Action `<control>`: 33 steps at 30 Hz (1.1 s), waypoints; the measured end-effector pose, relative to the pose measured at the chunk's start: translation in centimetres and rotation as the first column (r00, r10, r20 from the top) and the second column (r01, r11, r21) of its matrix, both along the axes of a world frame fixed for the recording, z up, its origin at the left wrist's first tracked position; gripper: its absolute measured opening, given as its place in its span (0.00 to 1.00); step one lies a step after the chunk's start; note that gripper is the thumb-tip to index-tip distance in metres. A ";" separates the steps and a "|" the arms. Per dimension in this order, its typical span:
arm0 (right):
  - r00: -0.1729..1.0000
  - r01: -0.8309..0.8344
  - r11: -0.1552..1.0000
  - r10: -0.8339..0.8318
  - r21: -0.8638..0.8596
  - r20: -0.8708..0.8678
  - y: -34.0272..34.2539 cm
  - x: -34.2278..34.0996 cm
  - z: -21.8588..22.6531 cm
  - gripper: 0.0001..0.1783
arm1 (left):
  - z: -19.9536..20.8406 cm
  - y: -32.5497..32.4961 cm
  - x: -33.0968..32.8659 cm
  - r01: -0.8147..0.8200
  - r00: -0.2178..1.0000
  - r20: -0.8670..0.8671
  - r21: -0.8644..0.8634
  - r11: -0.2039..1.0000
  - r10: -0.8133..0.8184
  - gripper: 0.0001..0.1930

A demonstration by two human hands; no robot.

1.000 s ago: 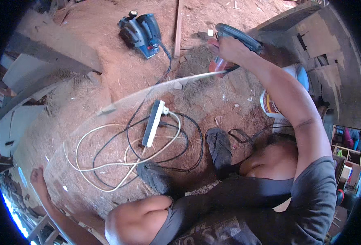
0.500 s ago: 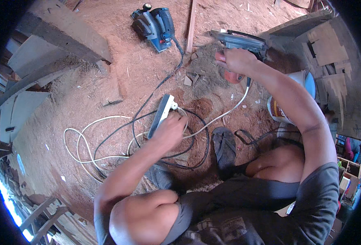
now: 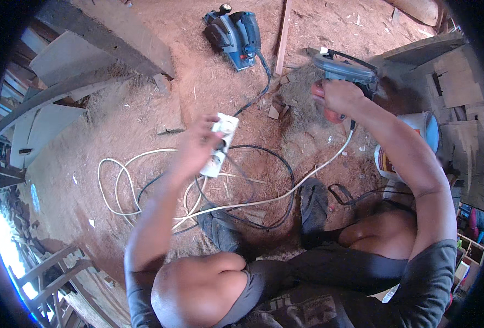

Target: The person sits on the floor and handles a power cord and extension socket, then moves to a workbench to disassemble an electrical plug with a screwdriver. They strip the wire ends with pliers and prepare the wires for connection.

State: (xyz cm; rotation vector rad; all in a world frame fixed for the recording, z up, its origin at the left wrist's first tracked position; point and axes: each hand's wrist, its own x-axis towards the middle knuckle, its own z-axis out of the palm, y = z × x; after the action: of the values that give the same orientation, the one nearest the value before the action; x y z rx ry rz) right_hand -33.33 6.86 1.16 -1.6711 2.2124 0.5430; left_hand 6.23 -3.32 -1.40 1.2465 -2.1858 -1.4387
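Note:
My left hand [image 3: 197,143] is closed around a white power strip [image 3: 214,164] and holds it with its sockets facing up. Something dark, perhaps a plug, sits at the strip's middle socket, partly behind my fingers. My right hand [image 3: 341,97] grips the orange-red handle of a circular saw [image 3: 345,66], which rests on the sawdust ahead of me on the right. A white cord [image 3: 321,168] leaves the saw and curves back toward my left foot. Loops of black cord [image 3: 292,188] and pale cord lie below the strip.
A blue electric planer [image 3: 233,39] lies on the ground ahead, its dark cord trailing toward me. Beside it is a narrow wooden strip [image 3: 282,41]. A white bucket [image 3: 385,161] stands by my right forearm. Thick timber [image 3: 116,41] is at left, wooden boards [image 3: 458,98] at right.
My left hand has lifted and turned the power strip, so its sockets now show. The white plug seen at its end earlier no longer shows there. My right hand stays on the saw.

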 end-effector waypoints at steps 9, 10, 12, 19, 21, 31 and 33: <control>0.997 -0.077 0.995 0.077 0.060 0.000 -1.3 2.6 -0.3 0.15 | 2.9 -9.2 6.7 0.326 0.755 0.655 -0.428 0.843 0.040 0.14; 0.997 -0.070 0.995 0.068 0.072 0.020 -1.1 2.3 -0.3 0.14 | 3.5 -8.7 5.5 0.228 0.815 0.569 -0.488 0.843 0.110 0.15; 0.996 -0.086 0.993 0.085 0.086 0.021 -1.6 2.9 -0.1 0.13 | 2.1 -7.8 5.2 0.504 0.704 0.691 -0.326 0.800 -0.162 0.16; 0.999 -0.027 0.994 0.023 0.110 0.034 -2.4 2.8 -1.4 0.15 | 3.9 -11.9 7.2 0.061 0.973 0.219 -0.551 0.832 0.074 0.15; 0.997 -0.044 0.990 0.035 0.132 0.073 -2.8 3.4 -0.9 0.16 | 6.0 -11.9 8.5 0.077 0.970 0.226 -0.642 0.763 0.093 0.14; 0.999 0.036 0.991 -0.038 0.127 0.015 -3.0 3.9 -1.6 0.15 | 4.5 -11.7 16.5 0.356 0.696 0.716 -0.287 0.889 -0.047 0.12; 0.999 0.036 0.995 -0.037 0.098 0.011 -3.6 3.3 -2.5 0.15 | 3.5 -13.2 17.4 0.324 0.708 0.706 -0.288 0.901 -0.029 0.12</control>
State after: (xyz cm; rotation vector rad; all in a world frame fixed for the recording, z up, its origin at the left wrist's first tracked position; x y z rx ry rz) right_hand -30.06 3.24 -1.31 -1.5776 2.1661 0.6196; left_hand 23.61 -16.55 2.11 1.6122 -2.9526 -0.5125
